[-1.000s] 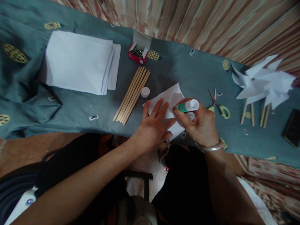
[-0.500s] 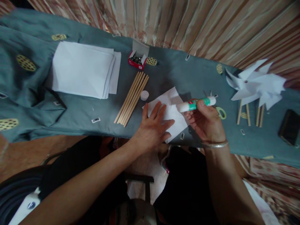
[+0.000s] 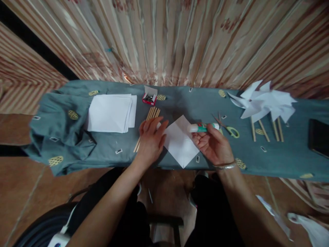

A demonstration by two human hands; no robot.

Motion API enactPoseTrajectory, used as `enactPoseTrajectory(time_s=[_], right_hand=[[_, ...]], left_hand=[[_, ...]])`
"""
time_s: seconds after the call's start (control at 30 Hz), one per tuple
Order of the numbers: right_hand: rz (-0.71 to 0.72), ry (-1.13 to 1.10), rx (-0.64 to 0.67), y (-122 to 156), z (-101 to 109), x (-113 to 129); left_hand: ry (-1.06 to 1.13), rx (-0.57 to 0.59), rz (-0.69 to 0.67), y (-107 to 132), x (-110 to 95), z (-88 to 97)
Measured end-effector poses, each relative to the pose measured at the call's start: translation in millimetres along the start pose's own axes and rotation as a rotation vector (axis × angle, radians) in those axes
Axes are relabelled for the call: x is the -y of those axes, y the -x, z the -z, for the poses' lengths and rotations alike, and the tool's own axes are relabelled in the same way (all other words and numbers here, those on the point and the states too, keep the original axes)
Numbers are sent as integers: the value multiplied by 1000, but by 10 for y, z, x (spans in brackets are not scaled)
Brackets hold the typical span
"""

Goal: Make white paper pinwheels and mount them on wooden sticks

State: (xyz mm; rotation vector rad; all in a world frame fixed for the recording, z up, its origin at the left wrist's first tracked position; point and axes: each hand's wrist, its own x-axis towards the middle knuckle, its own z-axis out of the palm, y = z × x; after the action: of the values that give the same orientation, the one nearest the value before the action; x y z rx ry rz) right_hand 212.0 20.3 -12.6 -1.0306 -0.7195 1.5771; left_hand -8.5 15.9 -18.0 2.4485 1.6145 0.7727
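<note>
My right hand [image 3: 213, 142] grips a green and white glue stick [image 3: 203, 128], held sideways with its white end pointing left. My left hand [image 3: 151, 139] hovers over the bundle of wooden sticks [image 3: 153, 112], its fingers apart around a small white cap [image 3: 158, 125]. Whether the fingers touch the cap, I cannot tell. Between my hands lies a square of white paper [image 3: 182, 144], turned like a diamond, with faint creases. Just right of the glue stick are scissors with green handles [image 3: 232, 132].
A stack of white paper [image 3: 109, 113] lies at the left. Behind the sticks stands an open red box [image 3: 149, 99] of small metal pieces. Paper pinwheels [image 3: 264, 101] on sticks lie at the right, near a dark phone-like object [image 3: 318, 137]. Curtains hang behind the cloth-covered table [image 3: 205, 103].
My left hand has lifted off the paper square and moved left to the cap beside the sticks. My right hand still holds the glue stick. The view has tilted up.
</note>
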Motion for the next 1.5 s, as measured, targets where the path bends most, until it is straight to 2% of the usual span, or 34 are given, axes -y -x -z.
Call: enactPoseTrajectory(time_s=[0.17,0.3,0.37,0.47,0.57,0.63,0.7,0.9,1.2,1.5], right_hand=[[-184,-294,40,20,-56,19],[-214,-363,67,26,-77,19],[-190,-354,76,37,-80,19],[-158,-338,82,63,-87,25],[-134,-320,76,85,-105,36],[-127,-313,66,92,-123,37],[-128,-304,59,95,-143,28],[-99,-233,48,110,-185,-36],[-76,-140,55,147,-210,-36],[-26,-8,37,220,-266,-6]], left_hand=[[-74,80,166,-166,228,-8],[76,59,194,-208,278,-55],[274,-14,262,-218,251,-60],[759,-92,479,-221,141,-53],[1250,-52,676,-204,-4,-30],[1443,-25,754,-188,-85,-2],[1545,-13,809,-174,-137,35],[1611,-9,863,-153,-175,111],[1583,7,817,-107,-185,111],[1452,24,731,-66,-185,83]])
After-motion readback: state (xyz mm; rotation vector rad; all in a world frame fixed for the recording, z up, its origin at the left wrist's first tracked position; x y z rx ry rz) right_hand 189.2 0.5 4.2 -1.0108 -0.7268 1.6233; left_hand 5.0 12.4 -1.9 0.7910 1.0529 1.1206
